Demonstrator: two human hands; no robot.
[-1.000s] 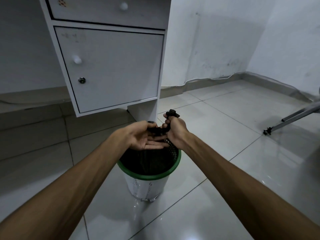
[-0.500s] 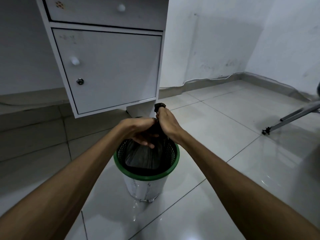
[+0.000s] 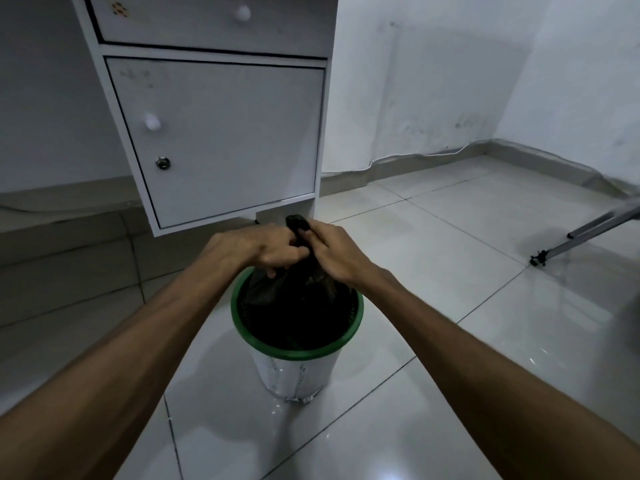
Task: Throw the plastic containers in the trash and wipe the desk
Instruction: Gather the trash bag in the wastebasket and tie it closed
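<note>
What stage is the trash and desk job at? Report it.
Done: no containers show; the black bag hides whatever is in the bin. In hand: both hands, left hand and right hand, grip the bag's gathered neck above the bin. Left: wiping the desk; only its cabinet shows, no cloth.

No words, brands or numbers can be read here. The white cabinet door (image 3: 221, 140) has faint gray scribbles near its top left corner, too blurry to read. The drawer (image 3: 214, 19) above has a small red-dot mark at its left edge, no letters.
</note>
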